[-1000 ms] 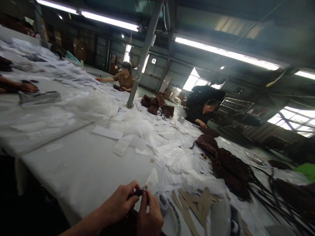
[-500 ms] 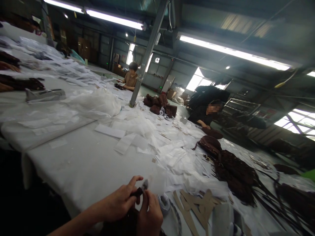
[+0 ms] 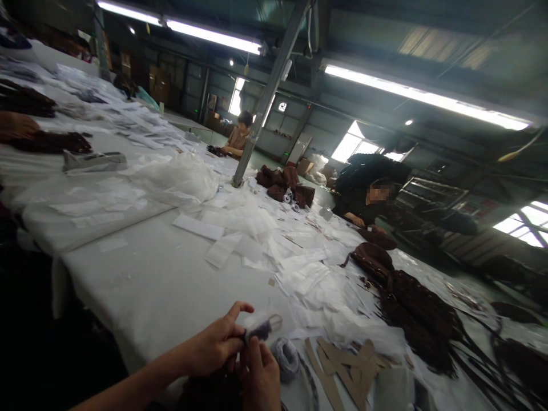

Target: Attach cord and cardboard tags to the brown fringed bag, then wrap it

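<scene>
My left hand [image 3: 216, 345] is closed in a pinch at the table's near edge, its index finger raised. Against it, my right hand [image 3: 263, 368] has thumb and fingers pressed together. Both pinch a small grey-and-white piece [image 3: 260, 330] with a thin pale loop at its far end; blur hides its exact kind. Below the hands lies a dark brown item [image 3: 212, 394], mostly covered by them and cut off by the frame. Just right of my right hand sits a roll of grey strip [image 3: 286, 357], with tan flat cut pieces [image 3: 366, 365] beyond it.
White sheets and scraps [image 3: 257, 220] litter the white-covered table [image 3: 141, 285]. Dark brown bags with long straps [image 3: 419, 308] lie on the right, more brown bags [image 3: 278, 180] by the metal post [image 3: 274, 85]. Co-workers sit across the table; another person's hand [image 3: 17, 125] shows at far left.
The small piece between my hands now shows more of its grey part and the pale loop. My hands stay together. The whole view has shifted slightly, so surroundings appear further right and lower.
</scene>
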{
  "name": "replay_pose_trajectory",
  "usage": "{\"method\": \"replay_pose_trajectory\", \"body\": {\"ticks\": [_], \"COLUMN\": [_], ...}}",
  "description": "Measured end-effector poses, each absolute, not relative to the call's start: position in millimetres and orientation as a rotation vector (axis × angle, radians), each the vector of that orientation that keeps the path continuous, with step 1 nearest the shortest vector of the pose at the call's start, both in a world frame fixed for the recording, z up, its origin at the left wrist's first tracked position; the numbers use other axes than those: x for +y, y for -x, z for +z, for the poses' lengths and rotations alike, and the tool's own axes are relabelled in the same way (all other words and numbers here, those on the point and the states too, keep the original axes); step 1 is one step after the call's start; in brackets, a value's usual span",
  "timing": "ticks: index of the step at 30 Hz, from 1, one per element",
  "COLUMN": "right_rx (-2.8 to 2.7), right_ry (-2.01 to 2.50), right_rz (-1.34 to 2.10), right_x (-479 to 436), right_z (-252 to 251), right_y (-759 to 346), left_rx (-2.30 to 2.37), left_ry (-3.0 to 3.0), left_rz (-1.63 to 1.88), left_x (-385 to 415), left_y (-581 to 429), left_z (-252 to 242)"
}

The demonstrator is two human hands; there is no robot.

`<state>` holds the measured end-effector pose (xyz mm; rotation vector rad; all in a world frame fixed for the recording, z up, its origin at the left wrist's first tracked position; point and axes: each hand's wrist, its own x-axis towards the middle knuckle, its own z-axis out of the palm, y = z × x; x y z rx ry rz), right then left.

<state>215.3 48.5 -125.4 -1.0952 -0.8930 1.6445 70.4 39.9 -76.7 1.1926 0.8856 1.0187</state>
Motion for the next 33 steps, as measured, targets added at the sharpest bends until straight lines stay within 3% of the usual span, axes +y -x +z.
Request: {"method": "replay_pose_trajectory", "body": {"ticks": [3,9,14,20,27,33], "right_rx": [-0.863,-0.983,-1.274,-1.329,-0.924,-1.125], "right_ry": [1.049,1.269,1.284,1.383,1.135,1.378], "right_rz": [1.643,1.26,1.279,0.894,1.465,1.203], "right_x": [49.5,56.8,51.4,41.0,39.7,57.8], "right_z": [-110.5,-115.7,-131.3,-125.4,-144.1,-127.0], "right_y": [-210.3,-211.8,-199.0,-196.8,-206.8,-246.2], "left_rx": [0.981,1.137,1.224,1.326,1.199,1.27], "left_ry": [-1.281,-1.383,-1.196,-1.209,-1.124,-1.062], "left_rz": [1.036,0.979,1.256,1.109,1.167,1.204], "left_x": [38.9,30.5,28.2,40.3,42.2,41.4], "left_y": [-71.4,-57.4,-60.2,-63.6,-64.3,-61.6], "left_z": [-71.0,-79.3,-90.1,-92.4,-96.0,-97.6]}}
